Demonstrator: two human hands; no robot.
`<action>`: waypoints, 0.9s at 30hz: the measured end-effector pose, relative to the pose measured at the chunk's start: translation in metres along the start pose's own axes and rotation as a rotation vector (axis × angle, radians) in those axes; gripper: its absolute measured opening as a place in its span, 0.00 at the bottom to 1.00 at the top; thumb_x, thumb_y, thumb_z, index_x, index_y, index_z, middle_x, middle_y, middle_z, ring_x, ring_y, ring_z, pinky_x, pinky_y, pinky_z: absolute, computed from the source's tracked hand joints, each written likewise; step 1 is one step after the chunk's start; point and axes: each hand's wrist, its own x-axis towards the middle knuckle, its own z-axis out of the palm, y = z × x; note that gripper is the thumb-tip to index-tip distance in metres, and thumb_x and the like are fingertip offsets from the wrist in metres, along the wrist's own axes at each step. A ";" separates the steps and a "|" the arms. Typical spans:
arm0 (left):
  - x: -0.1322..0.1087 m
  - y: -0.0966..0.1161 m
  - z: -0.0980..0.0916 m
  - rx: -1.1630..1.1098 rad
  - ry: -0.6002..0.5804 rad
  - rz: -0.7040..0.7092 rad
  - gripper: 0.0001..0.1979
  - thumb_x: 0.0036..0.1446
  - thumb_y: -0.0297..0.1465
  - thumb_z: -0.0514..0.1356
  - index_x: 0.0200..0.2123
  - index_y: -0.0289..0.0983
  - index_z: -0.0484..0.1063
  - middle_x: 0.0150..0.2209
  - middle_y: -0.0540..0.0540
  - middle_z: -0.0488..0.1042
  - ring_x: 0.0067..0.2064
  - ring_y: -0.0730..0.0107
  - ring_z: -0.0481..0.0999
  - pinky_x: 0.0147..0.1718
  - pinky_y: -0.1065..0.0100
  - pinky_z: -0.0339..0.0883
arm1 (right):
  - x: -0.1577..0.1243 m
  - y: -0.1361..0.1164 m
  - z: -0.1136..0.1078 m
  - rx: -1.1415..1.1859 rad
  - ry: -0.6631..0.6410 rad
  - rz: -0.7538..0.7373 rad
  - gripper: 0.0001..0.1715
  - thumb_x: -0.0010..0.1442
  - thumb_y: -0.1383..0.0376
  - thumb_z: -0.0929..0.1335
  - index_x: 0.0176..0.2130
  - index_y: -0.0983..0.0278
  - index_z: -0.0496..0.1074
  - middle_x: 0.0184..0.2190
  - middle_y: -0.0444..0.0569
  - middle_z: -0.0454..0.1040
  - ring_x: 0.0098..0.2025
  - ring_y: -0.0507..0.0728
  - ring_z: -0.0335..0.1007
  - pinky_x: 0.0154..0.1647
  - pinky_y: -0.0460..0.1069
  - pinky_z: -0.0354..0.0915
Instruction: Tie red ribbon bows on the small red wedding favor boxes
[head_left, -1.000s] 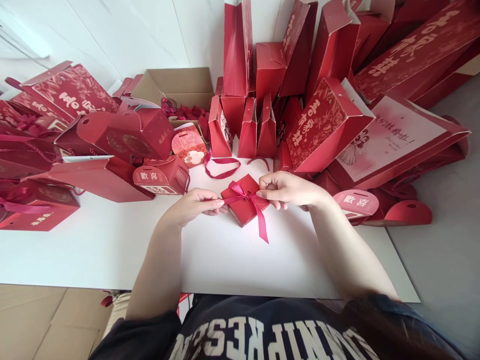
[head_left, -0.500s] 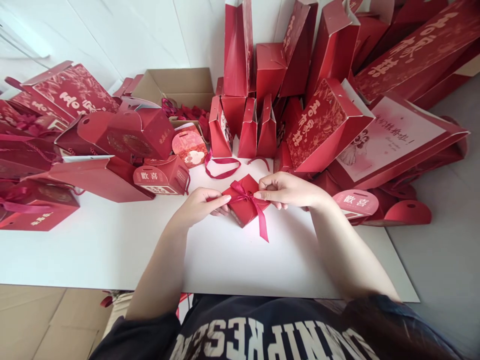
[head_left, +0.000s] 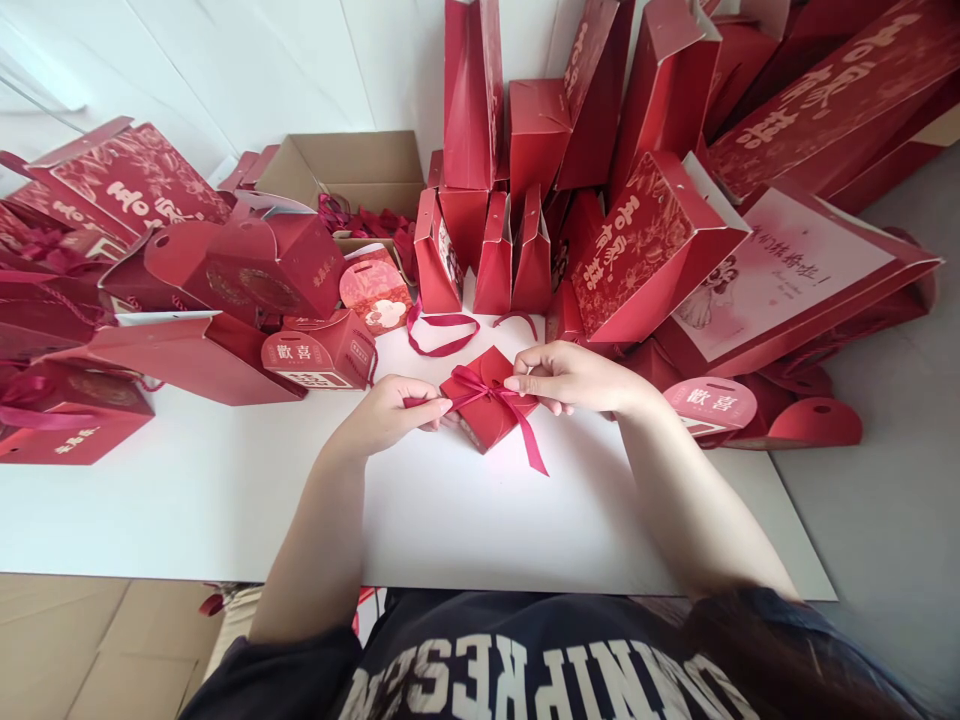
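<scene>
A small red gift box (head_left: 487,425) lies on the white table in front of me, set cornerwise. Across its top runs a magenta ribbon (head_left: 534,447), looped into a bow at the middle, with one tail hanging toward me past the box's edge. At the box's left corner my left hand (head_left: 401,408) pinches a ribbon end between thumb and finger. On the opposite side my right hand (head_left: 566,378) is closed on the ribbon near the bow, its other fingers curled beside the box.
Behind the box lies a loose ribbon strip (head_left: 442,350) on the table (head_left: 225,500). Red gift boxes (head_left: 319,350) crowd the left. Red paper bags (head_left: 652,245) are stacked at the right and back. An open cardboard box (head_left: 352,165) holds ribbons.
My left hand has moved slightly left, drawing the ribbon end out taut from the bow. The bow's loop has shifted, and the hanging tail has swung a little right.
</scene>
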 end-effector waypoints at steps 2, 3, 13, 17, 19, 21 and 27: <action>0.000 0.000 -0.001 0.008 -0.012 0.012 0.16 0.57 0.39 0.60 0.22 0.35 0.74 0.27 0.46 0.78 0.33 0.67 0.77 0.35 0.69 0.71 | 0.001 0.000 0.000 0.009 0.003 0.016 0.25 0.59 0.44 0.68 0.29 0.63 0.67 0.17 0.40 0.62 0.19 0.50 0.61 0.18 0.44 0.54; 0.000 0.000 -0.001 0.015 -0.017 0.018 0.17 0.57 0.39 0.60 0.22 0.35 0.73 0.27 0.46 0.78 0.33 0.68 0.76 0.35 0.69 0.71 | 0.001 0.000 0.000 0.014 0.004 0.021 0.25 0.59 0.44 0.68 0.29 0.62 0.67 0.17 0.40 0.62 0.19 0.49 0.60 0.17 0.44 0.54; 0.002 -0.007 -0.007 0.112 -0.056 0.070 0.17 0.58 0.42 0.59 0.28 0.35 0.77 0.30 0.47 0.77 0.34 0.68 0.74 0.35 0.70 0.66 | 0.002 0.004 0.000 0.098 0.009 0.003 0.18 0.63 0.56 0.66 0.27 0.62 0.61 0.17 0.39 0.65 0.19 0.49 0.60 0.21 0.44 0.57; 0.002 -0.007 -0.010 0.171 -0.183 0.081 0.16 0.57 0.43 0.60 0.31 0.37 0.80 0.32 0.48 0.77 0.33 0.70 0.72 0.33 0.71 0.64 | 0.002 0.004 0.000 0.118 -0.011 0.021 0.15 0.63 0.60 0.65 0.27 0.62 0.61 0.17 0.40 0.65 0.19 0.49 0.61 0.21 0.44 0.58; 0.000 -0.006 -0.011 0.195 -0.265 0.092 0.16 0.57 0.44 0.60 0.31 0.38 0.81 0.29 0.48 0.75 0.30 0.71 0.71 0.30 0.72 0.62 | 0.002 0.003 0.001 0.121 -0.031 0.012 0.14 0.63 0.60 0.65 0.27 0.62 0.61 0.16 0.39 0.65 0.19 0.49 0.61 0.20 0.44 0.58; -0.004 -0.006 -0.012 0.211 -0.345 0.076 0.17 0.55 0.45 0.61 0.28 0.38 0.80 0.25 0.48 0.73 0.28 0.71 0.69 0.28 0.71 0.61 | 0.002 0.002 0.003 0.120 -0.046 -0.009 0.16 0.63 0.60 0.65 0.26 0.62 0.60 0.16 0.40 0.65 0.19 0.49 0.61 0.20 0.43 0.58; -0.006 -0.008 -0.014 0.239 0.002 -0.032 0.19 0.53 0.49 0.61 0.30 0.38 0.74 0.28 0.50 0.74 0.30 0.71 0.70 0.29 0.71 0.62 | -0.001 -0.002 0.002 0.091 -0.081 -0.051 0.22 0.64 0.49 0.65 0.29 0.63 0.63 0.16 0.40 0.66 0.18 0.48 0.59 0.18 0.43 0.57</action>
